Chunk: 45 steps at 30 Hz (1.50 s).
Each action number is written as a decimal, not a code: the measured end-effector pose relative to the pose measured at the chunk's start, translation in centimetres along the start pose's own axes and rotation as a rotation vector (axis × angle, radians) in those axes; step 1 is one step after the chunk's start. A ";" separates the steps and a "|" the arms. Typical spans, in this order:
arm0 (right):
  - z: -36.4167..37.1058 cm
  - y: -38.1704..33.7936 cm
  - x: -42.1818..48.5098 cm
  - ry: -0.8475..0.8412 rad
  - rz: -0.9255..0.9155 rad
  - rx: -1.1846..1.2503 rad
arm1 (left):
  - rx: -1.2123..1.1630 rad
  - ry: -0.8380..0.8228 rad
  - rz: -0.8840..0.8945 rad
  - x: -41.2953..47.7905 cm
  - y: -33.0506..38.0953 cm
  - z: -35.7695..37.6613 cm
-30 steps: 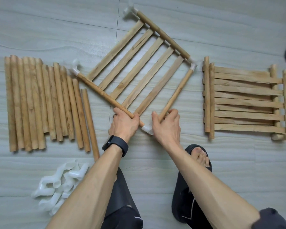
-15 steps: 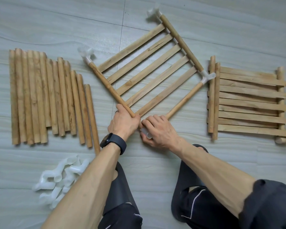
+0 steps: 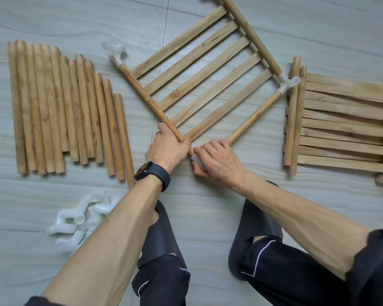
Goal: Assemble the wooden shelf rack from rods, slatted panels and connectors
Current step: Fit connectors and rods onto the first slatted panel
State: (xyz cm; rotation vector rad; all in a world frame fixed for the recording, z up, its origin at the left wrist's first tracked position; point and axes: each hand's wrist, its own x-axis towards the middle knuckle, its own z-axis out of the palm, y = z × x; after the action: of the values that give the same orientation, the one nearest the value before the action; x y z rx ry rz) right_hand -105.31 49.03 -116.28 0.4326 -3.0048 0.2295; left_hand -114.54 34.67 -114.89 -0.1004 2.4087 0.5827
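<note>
Lying diamond-wise, pale slatted panel (image 3: 205, 71), rod-framed

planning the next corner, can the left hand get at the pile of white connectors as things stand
Probably yes, once freed: the left hand grips the frame rod now. The pile of white connectors lies uncovered on the floor beside that forearm, with nothing between.

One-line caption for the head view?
Left hand grips a rod of the slatted panel while right hand holds a white connector at its near corner.
</note>
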 end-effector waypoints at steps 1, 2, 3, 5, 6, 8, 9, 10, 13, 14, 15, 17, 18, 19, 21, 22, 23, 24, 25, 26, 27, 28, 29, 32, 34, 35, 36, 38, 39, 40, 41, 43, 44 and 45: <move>-0.1 -0.1 0.0 -0.003 0.017 -0.031 | -0.001 0.001 0.004 0.0 -0.1 0.0; -0.1 -0.2 -0.1 -0.001 0.028 -0.055 | -0.004 -0.002 0.007 -0.1 -0.1 0.0; -0.1 -0.2 -0.2 0.007 0.030 -0.066 | -0.009 -0.007 0.011 -0.1 -0.1 0.0; 0.1 0.0 -0.3 0.031 0.018 -0.058 | -0.022 -0.014 0.012 -0.1 -0.1 0.0; 0.2 0.1 -0.3 0.040 0.013 -0.049 | -0.031 -0.017 0.010 -0.1 -0.1 -0.1; 0.5 0.1 -0.3 0.053 0.018 -0.033 | -0.045 -0.023 0.004 -0.2 0.0 -0.1; 0.6 0.0 -0.1 0.061 0.027 -0.031 | -0.046 -0.022 0.002 -0.2 0.0 -0.2; 0.6 -0.2 0.1 0.067 0.041 -0.032 | -0.046 -0.019 -0.001 -0.3 0.1 -0.2; 0.5 -0.9 0.9 0.043 0.079 -0.016 | -0.057 -0.025 -0.005 -0.4 0.2 -0.6; 0.3 -1.0 1.1 0.011 0.093 -0.002 | -0.059 -0.039 -0.003 -0.4 0.3 -0.7; 0.1 -1.0 1.3 -0.038 0.106 0.015 | -0.056 -0.055 0.000 -0.4 0.3 -1.0; -0.4 -0.5 1.4 -0.174 0.104 0.040 | -0.047 -0.093 0.015 -0.1 0.2 -1.5; -0.7 0.0 1.4 -0.236 0.077 0.045 | -0.042 -0.112 0.022 0.1 0.1 -2.0; -1.1 0.8 1.5 -0.275 0.037 0.046 | -0.029 -0.128 0.025 0.4 0.0 -2.5; -2.1 2.7 1.4 -0.315 -0.031 0.036 | 0.035 -0.121 0.037 1.1 -0.3 -3.8; -2.7 3.8 1.4 -0.328 -0.039 0.021 | 0.085 -0.078 0.056 1.4 -0.5 -4.5; -3.3 5.0 1.2 -0.339 -0.035 -0.003 | 0.132 -0.009 0.087 1.7 -0.6 -5.1; -4.1 6.2 1.1 -0.349 -0.029 -0.030 | 0.162 0.073 0.131 1.8 -0.7 -5.7; -5.0 7.5 0.8 -0.360 -0.027 -0.055 | 0.172 0.143 0.190 1.7 -0.7 -6.2; -5.8 8.7 0.6 -0.378 -0.028 -0.080 | 0.168 0.181 0.261 1.5 -0.7 -6.7; -6.7 10.0 0.4 -0.410 -0.028 -0.104 | 0.189 0.166 0.332 1.3 -0.7 -7.1; -7.6 11.2 0.3 -0.463 -0.023 -0.129 | 0.268 0.101 0.395 1.2 -0.7 -7.4; -8.4 12.3 0.1 -0.539 -0.011 -0.154 | 0.396 0.019 0.438 1.1 -0.7 -7.6; -9.9 14.7 -0.4 -0.812 0.031 -0.245 | 0.685 -0.130 0.486 0.9 -1.0 -7.7; -10.2 14.7 -1.0 -0.894 0.075 -0.244 | 0.733 -0.130 0.522 0.9 -1.0 -7.7; -10.2 14.2 -1.1 -0.898 0.101 -0.230 | 0.754 -0.114 0.540 0.9 -0.9 -7.7; -10.1 13.6 -1.3 -0.887 0.126 -0.213 | 0.773 -0.097 0.555 1.0 -0.8 -7.8; -9.5 12.2 -1.5 -0.835 0.196 -0.165 | 0.830 -0.056 0.585 1.4 -0.6 -8.0; -9.1 11.7 -1.6 -0.801 0.248 -0.133 | 0.859 -0.023 0.601 1.9 -0.5 -8.2; -8.8 11.5 -1.6 -0.766 0.299 -0.111 | 0.884 0.006 0.620 2.5 -0.4 -8.4; -8.6 11.4 -1.6 -0.740 0.339 -0.109 | 0.910 0.015 0.636 3.1 -0.3 -8.7; -8.5 11.8 -1.7 -0.705 0.386 -0.150 | 0.998 -0.015 0.676 4.7 0.2 -9.2; -8.3 12.1 -1.8 -0.713 0.384 -0.172 | 1.056 -0.042 0.693 5.3 0.5 -9.3; -8.3 12.5 -1.9 -0.735 0.369 -0.191 | 1.112 -0.062 0.714 5.7 0.9 -9.4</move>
State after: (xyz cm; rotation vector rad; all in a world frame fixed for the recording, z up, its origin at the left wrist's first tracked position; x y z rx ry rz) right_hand -106.46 62.72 -110.02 -0.0971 -3.7575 -0.2553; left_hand -124.69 31.86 -111.56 1.2346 2.3201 -0.5237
